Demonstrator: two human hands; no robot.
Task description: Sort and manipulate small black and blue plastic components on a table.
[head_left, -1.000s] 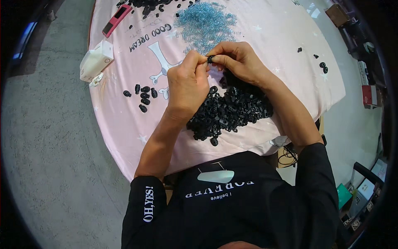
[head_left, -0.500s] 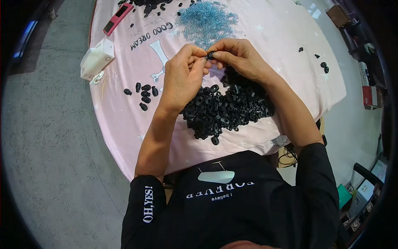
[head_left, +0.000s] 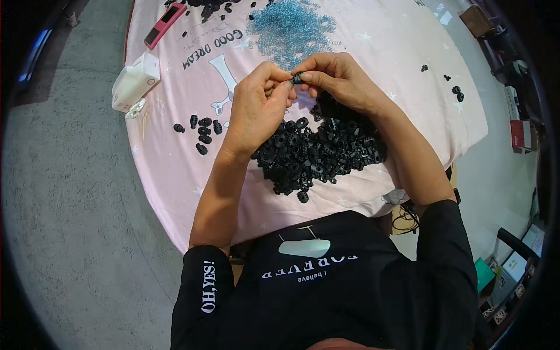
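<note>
Between the fingertips of both hands is a small black cord lock (head_left: 297,77), partly hidden by the thumbs. My left hand (head_left: 263,102) pinches its left end, and my right hand (head_left: 337,80) grips the other end between thumb and forefinger. Below them lies a large heap of black plastic cord lock parts (head_left: 321,151), its upper part shaded by my right hand. Just beyond my fingers spreads a pile of bluish metal springs (head_left: 291,29). Several oval black cord locks (head_left: 204,131) form a loose group left of my left forearm.
A pale printed cloth covers the round table (head_left: 169,192). At its left edge stand a white tissue box (head_left: 135,81) and a pink-red phone-like device (head_left: 165,25). More black parts (head_left: 210,7) lie at the far edge, and a few stray pieces (head_left: 458,92) sit at the right.
Both hands stay nearly in place, still pinching the cord lock. My right hand's fingers have shifted very slightly; the piles look the same.
</note>
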